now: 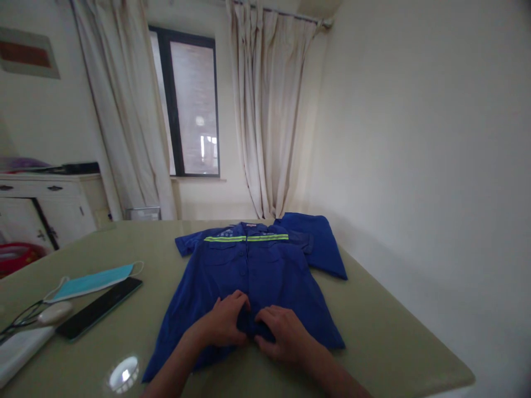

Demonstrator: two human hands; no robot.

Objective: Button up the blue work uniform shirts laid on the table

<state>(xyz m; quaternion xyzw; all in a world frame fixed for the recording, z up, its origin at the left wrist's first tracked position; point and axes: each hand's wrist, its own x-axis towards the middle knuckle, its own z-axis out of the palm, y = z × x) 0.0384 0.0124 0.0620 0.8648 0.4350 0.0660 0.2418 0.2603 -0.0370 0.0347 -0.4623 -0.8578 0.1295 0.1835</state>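
Note:
A blue short-sleeved work shirt [265, 279] lies spread front up on the table, its collar away from me and a yellow-green reflective stripe across the chest. At the bottom of its button front, my left hand [226, 320] has its fingers curled on the cloth. Just to the right, my right hand [284, 334] grips the other side of the front hem, thumb below and fingers above. Fabric is bunched between the two hands, and the fingertips are partly hidden in it. A folded blue cloth [326, 243] lies behind the shirt's right sleeve.
On the left of the pale green table [398, 337] lie a light blue face mask [97, 281], a black phone [102, 308], a whitish rounded object [55, 313], dark cables or glasses and a white flat item [22, 354]. A white wall [435, 166] borders the right side.

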